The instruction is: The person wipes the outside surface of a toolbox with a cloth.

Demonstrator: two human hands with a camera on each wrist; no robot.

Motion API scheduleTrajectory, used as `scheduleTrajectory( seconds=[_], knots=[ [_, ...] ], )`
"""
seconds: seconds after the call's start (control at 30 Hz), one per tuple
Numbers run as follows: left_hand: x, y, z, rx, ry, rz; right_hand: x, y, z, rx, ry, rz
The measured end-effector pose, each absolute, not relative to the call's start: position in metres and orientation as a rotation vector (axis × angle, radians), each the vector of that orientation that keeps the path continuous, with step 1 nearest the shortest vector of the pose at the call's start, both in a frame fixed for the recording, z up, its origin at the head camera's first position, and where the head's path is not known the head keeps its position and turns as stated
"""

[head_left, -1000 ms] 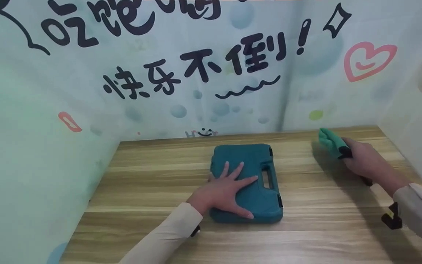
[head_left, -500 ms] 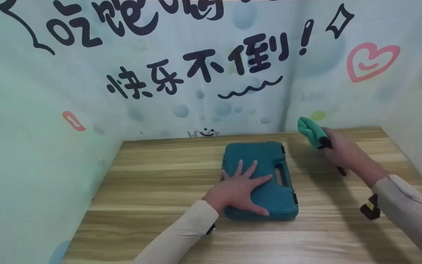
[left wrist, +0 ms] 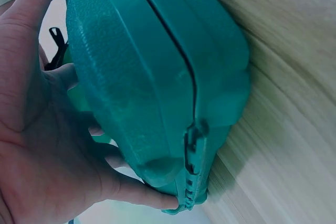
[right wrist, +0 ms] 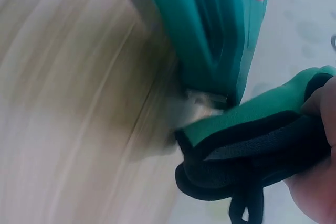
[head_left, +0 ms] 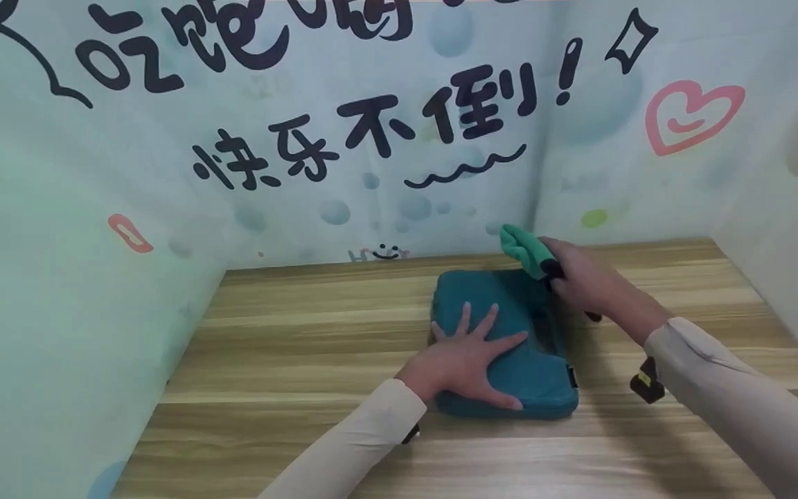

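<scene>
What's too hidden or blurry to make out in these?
- Inside of the case, all views: it is shut.
- Its upper corner on the handle side, head view: behind the green cloth thing and right hand.
- Some fingertips of the left hand, left wrist view: behind the case.
- Top line of wall writing, head view: cut off above.

A left hand [head_left: 465,360] at five o'clock and a right hand [head_left: 582,277] at three make two, with two pale sleeves [head_left: 357,433], over one wood-grain tabletop [head_left: 288,367]. One teal plastic carrying case [head_left: 527,378] sits between four and five, one folded green, black-trimmed fabric item [head_left: 524,249] at three, one pink smiling heart [head_left: 686,126] at two.
</scene>
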State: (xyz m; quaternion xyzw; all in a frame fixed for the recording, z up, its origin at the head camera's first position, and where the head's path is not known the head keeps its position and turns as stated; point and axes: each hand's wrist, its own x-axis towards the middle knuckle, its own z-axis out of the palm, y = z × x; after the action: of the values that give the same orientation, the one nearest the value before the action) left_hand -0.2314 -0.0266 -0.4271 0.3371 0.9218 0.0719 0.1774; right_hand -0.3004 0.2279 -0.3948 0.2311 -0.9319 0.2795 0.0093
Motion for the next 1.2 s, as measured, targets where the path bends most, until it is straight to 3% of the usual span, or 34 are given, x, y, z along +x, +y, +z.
scheduleTrajectory(
  seconds=[0.37, 1.2],
  knots=[
    [-0.229, -0.026, -0.429, 1.001, 2.633, 0.196, -0.305, 0.169, -0.401, 0.946, -3.11, 0.601],
    [-0.227, -0.04, -0.433, 1.088, 2.622, 0.212, -0.321, 0.118, -0.415, 0.899, -3.15, 0.365]
  ],
)
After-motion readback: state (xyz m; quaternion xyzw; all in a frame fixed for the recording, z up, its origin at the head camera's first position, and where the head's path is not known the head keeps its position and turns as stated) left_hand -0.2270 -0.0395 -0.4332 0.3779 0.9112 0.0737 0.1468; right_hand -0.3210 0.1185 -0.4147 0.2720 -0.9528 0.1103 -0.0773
